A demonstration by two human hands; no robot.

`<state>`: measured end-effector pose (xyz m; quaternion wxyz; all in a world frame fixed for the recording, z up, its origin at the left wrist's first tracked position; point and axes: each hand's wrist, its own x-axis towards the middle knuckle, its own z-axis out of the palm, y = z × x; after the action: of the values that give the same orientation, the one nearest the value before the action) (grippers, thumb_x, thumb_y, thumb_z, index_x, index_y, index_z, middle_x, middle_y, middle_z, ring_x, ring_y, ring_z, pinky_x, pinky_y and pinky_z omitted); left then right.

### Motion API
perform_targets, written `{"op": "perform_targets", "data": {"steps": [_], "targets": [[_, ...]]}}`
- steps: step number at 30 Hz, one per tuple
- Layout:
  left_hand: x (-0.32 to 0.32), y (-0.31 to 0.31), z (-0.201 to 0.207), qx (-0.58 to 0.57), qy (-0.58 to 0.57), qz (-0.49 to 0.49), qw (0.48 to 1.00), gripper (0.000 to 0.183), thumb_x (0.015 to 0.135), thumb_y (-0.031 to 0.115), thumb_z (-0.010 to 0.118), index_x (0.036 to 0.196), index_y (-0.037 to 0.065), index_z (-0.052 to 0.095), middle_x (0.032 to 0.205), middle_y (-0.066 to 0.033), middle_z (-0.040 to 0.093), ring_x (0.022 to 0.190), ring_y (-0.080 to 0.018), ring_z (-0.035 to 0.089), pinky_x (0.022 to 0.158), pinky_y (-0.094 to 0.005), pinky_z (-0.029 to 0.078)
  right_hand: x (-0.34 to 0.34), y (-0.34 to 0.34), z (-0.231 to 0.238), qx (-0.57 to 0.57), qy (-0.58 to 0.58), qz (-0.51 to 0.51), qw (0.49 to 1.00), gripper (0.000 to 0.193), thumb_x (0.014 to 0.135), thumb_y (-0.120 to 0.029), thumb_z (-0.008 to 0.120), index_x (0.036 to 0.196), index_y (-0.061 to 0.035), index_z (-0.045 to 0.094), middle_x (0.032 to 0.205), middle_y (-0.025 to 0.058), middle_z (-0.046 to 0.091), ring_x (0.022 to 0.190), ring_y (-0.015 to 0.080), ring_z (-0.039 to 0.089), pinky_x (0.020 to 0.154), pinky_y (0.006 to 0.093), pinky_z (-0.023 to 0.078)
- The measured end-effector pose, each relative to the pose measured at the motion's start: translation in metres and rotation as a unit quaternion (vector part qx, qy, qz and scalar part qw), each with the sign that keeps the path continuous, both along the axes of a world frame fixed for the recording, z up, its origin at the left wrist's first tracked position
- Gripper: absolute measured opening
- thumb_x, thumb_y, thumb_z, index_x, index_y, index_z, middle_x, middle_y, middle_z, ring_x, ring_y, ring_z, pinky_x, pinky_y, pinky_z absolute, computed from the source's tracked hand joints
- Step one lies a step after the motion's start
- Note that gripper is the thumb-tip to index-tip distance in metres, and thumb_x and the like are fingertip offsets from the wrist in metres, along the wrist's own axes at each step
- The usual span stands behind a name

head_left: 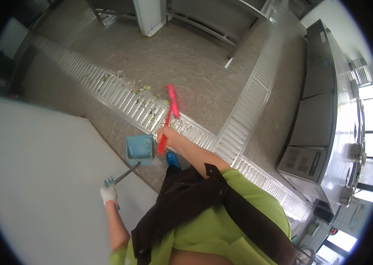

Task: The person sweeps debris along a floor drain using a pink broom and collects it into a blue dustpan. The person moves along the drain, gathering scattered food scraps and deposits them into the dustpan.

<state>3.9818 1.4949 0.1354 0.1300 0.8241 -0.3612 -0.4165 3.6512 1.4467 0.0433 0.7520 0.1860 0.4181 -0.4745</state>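
Observation:
My left hand [109, 193], in a white glove with blue-grey fingertips, is closed around the dark handle of a blue dustpan [139, 147]. The dustpan is at floor level beside the metal drain grating. My bare right hand [168, 135] grips a red broom [174, 105] by its handle, its pinkish-red head reaching over the grating. Whether that head has bristles or a blade is too blurred to tell. Scraps of vegetable leaves [141, 89] lie scattered along the grating and the floor, mostly left of the broom head.
A large white panel [41, 176] rises along my left side. Metal drain gratings [252, 98] cross the brown floor. Stainless cabinets [314, 110] line the right; a metal table [213, 22] and white pillar [151, 17] stand ahead. My blue shoe cover [173, 159] is near the dustpan.

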Motion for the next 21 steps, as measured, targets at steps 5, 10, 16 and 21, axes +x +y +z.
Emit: {"op": "perform_targets", "data": {"steps": [5,10,16,21], "targets": [[-0.002,0.028,-0.016,-0.015,-0.076,-0.047,0.996,0.026,0.071,0.018,0.052,0.087,-0.003,0.052,0.061,-0.0119,0.053,0.049,-0.0209,0.052,0.045,-0.0313,0.040,-0.060,0.020,-0.003,-0.132,0.144,0.107,0.975,0.021,0.072,-0.013,0.046,0.052,-0.0050,0.042,0.040,0.0039,0.037,0.032,0.0151,0.035,0.031,0.0277,0.027],[-0.031,0.112,-0.028,-0.110,-0.151,-0.028,0.982,0.033,0.070,0.022,0.053,0.092,-0.002,0.053,0.086,-0.0213,0.056,0.085,-0.0333,0.054,0.075,-0.0351,0.041,-0.101,0.143,0.003,-0.017,0.133,0.300,0.944,0.028,0.076,-0.026,0.048,0.057,-0.0063,0.045,0.043,0.0067,0.041,0.035,0.0177,0.040,0.033,0.0293,0.032],[-0.084,0.204,-0.037,-0.128,-0.079,0.146,0.978,0.026,0.068,0.014,0.055,0.085,-0.005,0.054,0.078,-0.0160,0.058,0.072,-0.0228,0.056,0.066,-0.0307,0.043,-0.227,0.282,-0.024,-0.174,0.220,0.400,0.872,0.016,0.070,-0.014,0.054,0.060,-0.0038,0.046,0.045,0.0069,0.043,0.039,0.0197,0.044,0.038,0.0316,0.035],[-0.107,0.242,-0.056,-0.083,-0.064,0.222,0.969,0.021,0.064,0.007,0.057,0.080,-0.007,0.053,0.071,-0.0112,0.057,0.062,-0.0136,0.052,0.059,-0.0280,0.042,-0.309,0.449,-0.081,-0.144,0.403,0.615,0.662,0.035,0.067,-0.038,0.053,0.074,-0.0037,0.057,0.073,0.0194,0.056,0.075,0.0322,0.056,0.062,0.0389,0.042]]}}
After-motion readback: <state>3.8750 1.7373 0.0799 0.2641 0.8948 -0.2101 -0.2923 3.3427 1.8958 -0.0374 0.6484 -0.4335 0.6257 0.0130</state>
